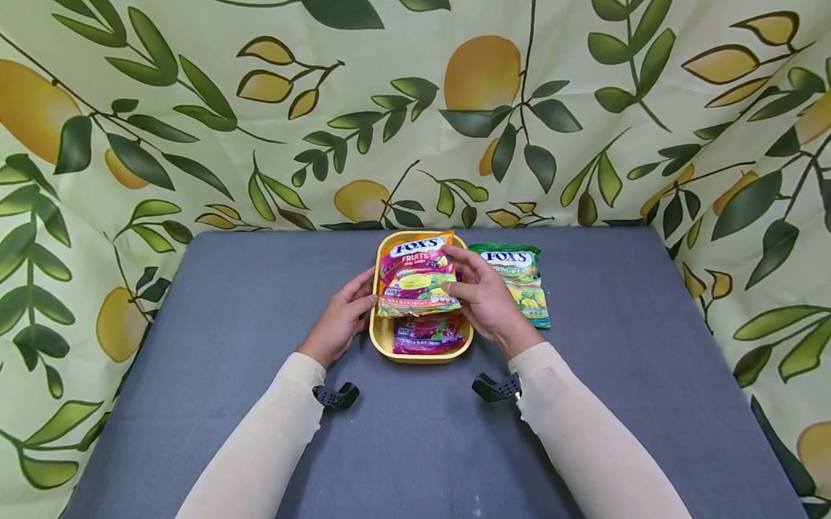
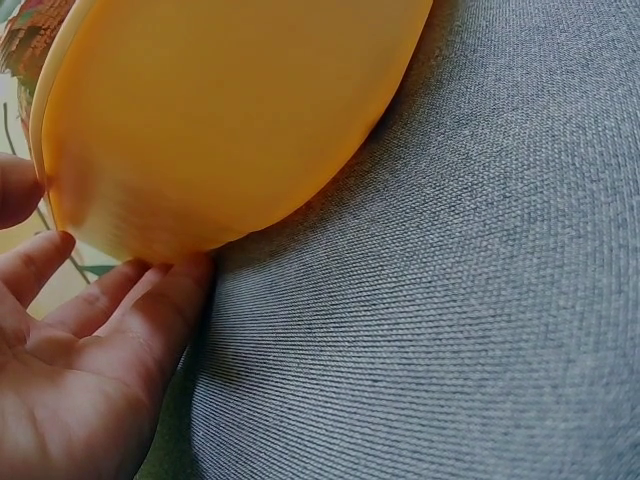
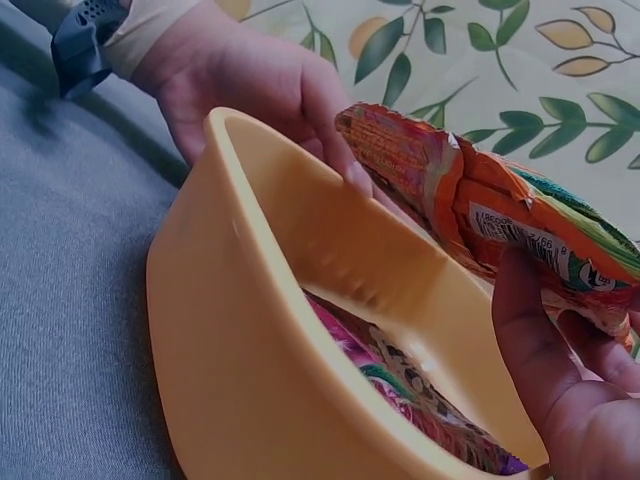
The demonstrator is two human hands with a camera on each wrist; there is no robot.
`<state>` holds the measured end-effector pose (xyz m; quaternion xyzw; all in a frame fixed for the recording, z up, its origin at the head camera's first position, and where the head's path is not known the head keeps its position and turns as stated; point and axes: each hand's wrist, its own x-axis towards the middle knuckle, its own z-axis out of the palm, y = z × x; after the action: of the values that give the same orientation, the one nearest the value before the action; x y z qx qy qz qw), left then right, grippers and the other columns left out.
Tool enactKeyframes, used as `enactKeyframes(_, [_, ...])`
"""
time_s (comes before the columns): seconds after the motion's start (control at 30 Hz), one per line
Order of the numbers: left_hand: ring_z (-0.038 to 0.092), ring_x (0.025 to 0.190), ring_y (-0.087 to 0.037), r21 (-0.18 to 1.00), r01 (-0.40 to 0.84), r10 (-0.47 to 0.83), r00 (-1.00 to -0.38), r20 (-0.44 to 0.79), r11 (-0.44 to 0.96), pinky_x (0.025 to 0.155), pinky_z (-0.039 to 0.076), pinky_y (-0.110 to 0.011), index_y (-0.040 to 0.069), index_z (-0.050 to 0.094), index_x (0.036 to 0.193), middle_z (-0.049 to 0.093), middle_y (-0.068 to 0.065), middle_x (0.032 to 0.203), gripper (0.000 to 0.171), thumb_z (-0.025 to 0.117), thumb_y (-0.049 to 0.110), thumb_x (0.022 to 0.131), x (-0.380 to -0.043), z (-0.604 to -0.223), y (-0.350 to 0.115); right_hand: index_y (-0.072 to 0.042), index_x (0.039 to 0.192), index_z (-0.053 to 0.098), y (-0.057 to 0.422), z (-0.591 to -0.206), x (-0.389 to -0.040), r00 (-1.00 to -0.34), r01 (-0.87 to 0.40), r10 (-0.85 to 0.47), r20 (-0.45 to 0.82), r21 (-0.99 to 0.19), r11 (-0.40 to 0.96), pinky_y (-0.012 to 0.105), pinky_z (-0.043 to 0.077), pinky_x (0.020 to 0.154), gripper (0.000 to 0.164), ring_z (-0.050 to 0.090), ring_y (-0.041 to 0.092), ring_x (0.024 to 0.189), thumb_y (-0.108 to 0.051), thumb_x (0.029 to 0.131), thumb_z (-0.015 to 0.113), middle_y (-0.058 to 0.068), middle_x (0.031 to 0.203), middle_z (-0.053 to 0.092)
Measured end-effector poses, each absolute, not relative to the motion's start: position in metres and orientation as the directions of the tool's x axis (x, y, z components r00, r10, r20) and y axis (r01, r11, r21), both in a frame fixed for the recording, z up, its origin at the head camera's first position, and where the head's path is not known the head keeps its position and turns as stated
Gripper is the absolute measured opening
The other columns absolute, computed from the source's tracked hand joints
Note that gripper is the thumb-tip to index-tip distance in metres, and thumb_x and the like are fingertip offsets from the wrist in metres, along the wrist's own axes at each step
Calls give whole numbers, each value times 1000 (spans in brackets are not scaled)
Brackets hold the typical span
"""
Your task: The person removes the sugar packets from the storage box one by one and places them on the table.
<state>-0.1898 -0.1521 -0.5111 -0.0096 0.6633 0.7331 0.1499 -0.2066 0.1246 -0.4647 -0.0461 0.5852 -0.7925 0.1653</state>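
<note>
While the left hand (image 1: 342, 319) rests against the nine o'clock side of the yellow container (image 1: 381, 341), its fingers extended along the outer wall, the right hand (image 1: 488, 301) pinches a Fox's fruit candy packet (image 1: 417, 276) at its three o'clock edge. In the head view the packet lies over the twelve o'clock half of the container; whether it touches the rim cannot be determined. A second packet (image 1: 428, 337) lies inside towards six o'clock. A green packet (image 1: 529, 287) lies on the worktop (image 1: 402, 451), just beside the container at three o'clock.

The fruit candy packet is judged light and pliable, with a slick film likely to slip under a loose pinch and loose contents that may shift. A side edge, pinched between thumb and fingers near mid-height, is considered the sound hold. The container appears stiff and smooth; its rim or side walls suit a steadying hand.

The right wrist view discloses the packet's reverse, a barcode on orange film, and its raised position above the second packet; the head view shows the printed front instead. The left wrist view alone shows several left fingertips meeting the container low on its outer wall.
</note>
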Motion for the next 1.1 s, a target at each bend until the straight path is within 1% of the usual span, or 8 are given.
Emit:
enactKeyframes(0.2, [51,145,-33,970,-231,206,-956,-211,-80,112,49,-54,20,35,173,42,-14,168,65,56,15,112,-190,-512,-153,-12,165,46,127,-465,-206,-940,220,-314,-133,-940,-261,44,56,104,64,50,41,142,10,106,58,14,162,42])
enactKeyframes(0.33, [51,145,-33,970,-229,210,-955,-207,-83,112,49,-55,20,34,173,42,-15,168,65,56,15,112,-190,-512,-152,-13,165,46,131,-466,-206,-943,213,-307,-128,-942,-259,42,58,102,65,51,39,141,10,106,58,13,163,43])
enactKeyframes(0.53, [48,148,-33,970,-229,211,-955,-207,-83,113,47,-55,18,33,173,39,-15,170,66,56,15,112,-190,-512,-152,-14,166,46,141,-467,-207,-953,172,-286,-96,-952,-253,29,62,85,65,59,36,131,10,106,57,11,163,43])
enactKeyframes(0.6, [47,149,-34,970,-227,215,-955,-204,-83,113,47,-56,18,32,174,38,-15,171,66,55,14,112,-190,-512,-153,-13,166,46,144,-467,-208,-956,163,-281,-86,-951,-262,27,61,82,65,61,34,129,11,106,56,11,163,43])
enactKeyframes(0.7, [46,149,-34,971,-224,219,-955,-201,-86,114,46,-56,17,32,173,37,-15,171,66,55,13,112,-190,-512,-152,-12,166,45,148,-468,-209,-956,157,-284,-73,-945,-286,30,62,87,66,60,34,130,12,106,55,12,163,43])
enactKeyframes(0.87, [47,149,-35,971,-219,218,-956,-195,-93,113,47,-56,16,32,173,37,-17,171,65,54,11,112,-190,-513,-152,-11,167,42,155,-469,-207,-955,166,-285,-76,-938,-305,40,59,98,67,56,38,136,14,106,53,13,164,41])
enactKeyframes(0.97, [48,148,-34,971,-222,212,-957,-199,-91,112,48,-54,17,33,173,38,-16,170,65,53,10,112,-190,-513,-152,-11,167,42,159,-470,-206,-956,175,-279,-87,-935,-310,41,59,98,67,57,38,136,13,106,53,13,165,41])
enactKeyframes(1.1, [49,147,-34,970,-229,206,-956,-209,-80,112,49,-53,18,33,173,39,-15,169,64,53,11,113,-190,-512,-151,-12,168,41,166,-471,-204,-955,177,-283,-87,-934,-310,36,61,93,67,60,36,132,13,107,52,14,164,41])
